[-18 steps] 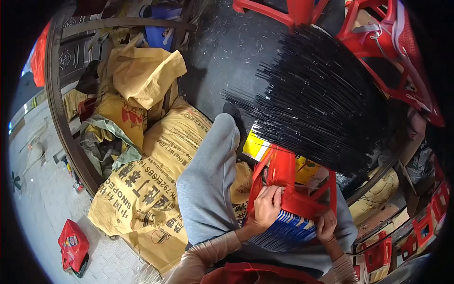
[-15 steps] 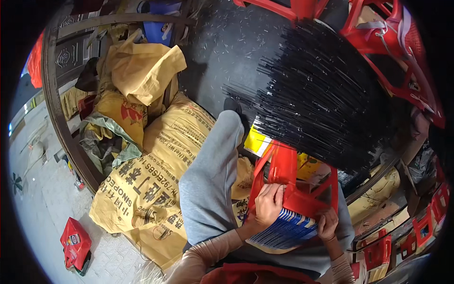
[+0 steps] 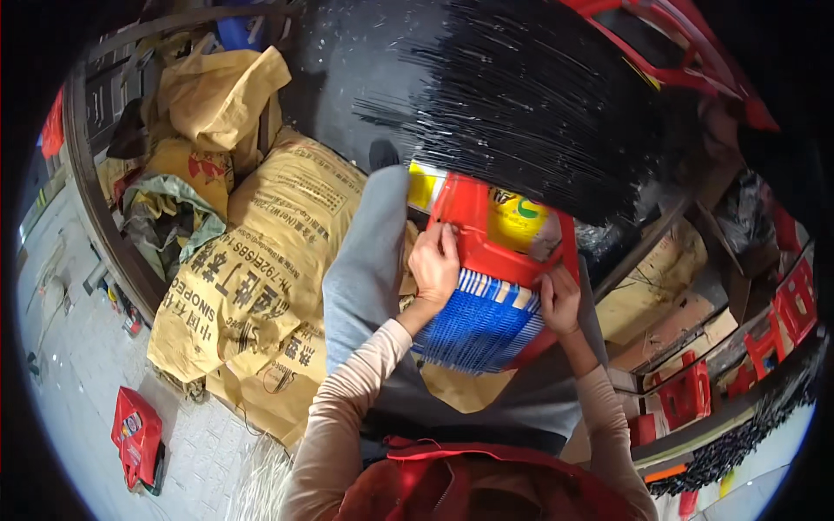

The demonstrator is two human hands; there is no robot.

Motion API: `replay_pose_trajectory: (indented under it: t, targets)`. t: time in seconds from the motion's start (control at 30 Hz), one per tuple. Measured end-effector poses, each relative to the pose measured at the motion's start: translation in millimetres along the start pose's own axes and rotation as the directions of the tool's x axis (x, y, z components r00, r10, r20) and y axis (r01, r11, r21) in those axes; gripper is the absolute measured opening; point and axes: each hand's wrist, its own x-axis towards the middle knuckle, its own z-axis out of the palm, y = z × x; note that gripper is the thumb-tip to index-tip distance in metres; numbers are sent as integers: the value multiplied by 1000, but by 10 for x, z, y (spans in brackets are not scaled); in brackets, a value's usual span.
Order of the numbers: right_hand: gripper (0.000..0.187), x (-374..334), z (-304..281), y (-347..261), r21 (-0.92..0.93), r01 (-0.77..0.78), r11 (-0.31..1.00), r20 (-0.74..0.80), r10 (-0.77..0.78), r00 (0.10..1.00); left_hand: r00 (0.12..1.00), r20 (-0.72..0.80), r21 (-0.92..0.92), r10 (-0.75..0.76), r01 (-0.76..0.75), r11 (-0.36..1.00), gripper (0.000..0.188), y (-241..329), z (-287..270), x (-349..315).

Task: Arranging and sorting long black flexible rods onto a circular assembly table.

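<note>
Red plastic frame (image 3: 486,234) rests on the person's lap, upper edge under the big black bristle bundle (image 3: 539,95), lower edge over a stack of blue woven strips (image 3: 478,321). Since half a second ago the frame and strips have barely shifted; the grip looks unchanged, so the work seems to be holding steady rather than moving on. Left hand (image 3: 434,265) curls closed over the frame's left edge; right hand (image 3: 560,300) pinches its lower right corner beside the strips. A yellow label with a green mark (image 3: 517,217) shows through the frame's opening. Left of the knee lie yellow printed sacks (image 3: 252,269), with a crumpled tan bag (image 3: 217,87) beyond them. A small red pouch (image 3: 135,434) lies on the pavement at lower left.
</note>
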Motion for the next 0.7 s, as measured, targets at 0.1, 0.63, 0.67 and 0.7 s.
replay_pose_trajectory:
  t: [0.1, 0.63, 0.67, 0.7]
  targets:
    - [20, 110, 55, 48, 57, -16, 998, -82, 20, 996, 999, 31, -105, -14, 17, 994, 25, 62, -12, 28]
    - [42, 986, 783, 1564, 366, -907, -209, 830, 514, 217, 361, 787, -581, -500, 707, -403, 15, -2674, 1210, 1263]
    - [42, 1041, 955, 1716, 398, -896, -198, 807, 540, 239, 494, 702, -677, -513, 688, -263, 16, -2815, 1311, 1486]
    - [42, 1075, 1116, 1861, 454, -869, -197, 783, 553, 285, 567, 607, -737, -557, 664, -127, 17, -2910, 1388, 1719]
